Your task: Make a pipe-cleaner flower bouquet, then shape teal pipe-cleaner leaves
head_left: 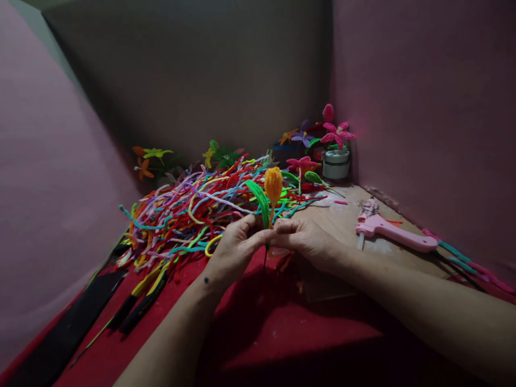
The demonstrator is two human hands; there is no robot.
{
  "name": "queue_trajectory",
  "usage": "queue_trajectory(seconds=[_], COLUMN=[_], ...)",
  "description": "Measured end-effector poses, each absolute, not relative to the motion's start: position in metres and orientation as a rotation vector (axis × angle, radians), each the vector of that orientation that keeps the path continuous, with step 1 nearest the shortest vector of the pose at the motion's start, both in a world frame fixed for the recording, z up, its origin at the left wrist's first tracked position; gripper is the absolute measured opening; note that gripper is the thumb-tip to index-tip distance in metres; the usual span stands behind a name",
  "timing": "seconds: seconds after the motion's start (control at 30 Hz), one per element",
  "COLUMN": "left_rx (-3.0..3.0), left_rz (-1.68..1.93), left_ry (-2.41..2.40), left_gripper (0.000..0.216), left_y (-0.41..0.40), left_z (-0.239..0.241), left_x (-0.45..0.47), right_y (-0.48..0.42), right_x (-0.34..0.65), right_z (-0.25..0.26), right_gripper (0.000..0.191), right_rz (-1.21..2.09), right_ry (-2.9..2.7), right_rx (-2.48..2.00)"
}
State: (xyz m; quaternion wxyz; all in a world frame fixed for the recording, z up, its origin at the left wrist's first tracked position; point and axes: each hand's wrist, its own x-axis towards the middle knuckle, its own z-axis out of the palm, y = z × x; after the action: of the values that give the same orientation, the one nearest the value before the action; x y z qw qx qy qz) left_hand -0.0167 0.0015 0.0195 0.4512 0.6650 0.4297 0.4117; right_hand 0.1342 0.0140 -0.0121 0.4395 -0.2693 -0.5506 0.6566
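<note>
My left hand [234,247] and my right hand [302,239] meet in the middle, both pinched on the stem of a small pipe-cleaner flower. Its orange bud [273,184] stands upright above my fingers, with a green fuzzy leaf [260,201] curving up beside it on the left. The thin stem runs down between my hands and is mostly hidden by the fingers. Behind the flower lies a big heap of coloured pipe cleaners [193,212].
A pink glue gun [393,231] lies on the wooden board at right. Finished pipe-cleaner flowers [336,133] and small round tins [336,164] stand in the back corner, more flowers [151,160] at back left. Pink walls close in on both sides. Red cloth [258,322] covers the near surface.
</note>
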Motion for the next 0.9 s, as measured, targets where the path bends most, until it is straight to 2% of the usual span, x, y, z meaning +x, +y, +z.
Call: queue_trajectory(seconds=[0.3, 0.47, 0.6, 0.9], left_rx=[1.480, 1.376, 1.350, 1.326], left_rz=[1.006, 0.927, 0.905, 0.872], left_ry=[1.049, 1.012, 1.035, 0.991], left_gripper=[0.021, 0.019, 0.020, 0.020], left_y=[0.008, 0.007, 0.007, 0.008], left_z=[0.018, 0.019, 0.019, 0.019], left_x=[-0.026, -0.025, -0.022, -0.023], right_y=[0.009, 0.008, 0.011, 0.014], right_x=[0.142, 0.140, 0.137, 0.138], right_z=[0.005, 0.004, -0.001, -0.001], right_gripper=[0.028, 0.018, 0.012, 0.023], right_rz=[1.564, 1.714, 1.709, 1.716], right_ry=[-1.587, -1.498, -1.512, -1.481], right_rx=[-0.808, -0.730, -0.753, -0.772])
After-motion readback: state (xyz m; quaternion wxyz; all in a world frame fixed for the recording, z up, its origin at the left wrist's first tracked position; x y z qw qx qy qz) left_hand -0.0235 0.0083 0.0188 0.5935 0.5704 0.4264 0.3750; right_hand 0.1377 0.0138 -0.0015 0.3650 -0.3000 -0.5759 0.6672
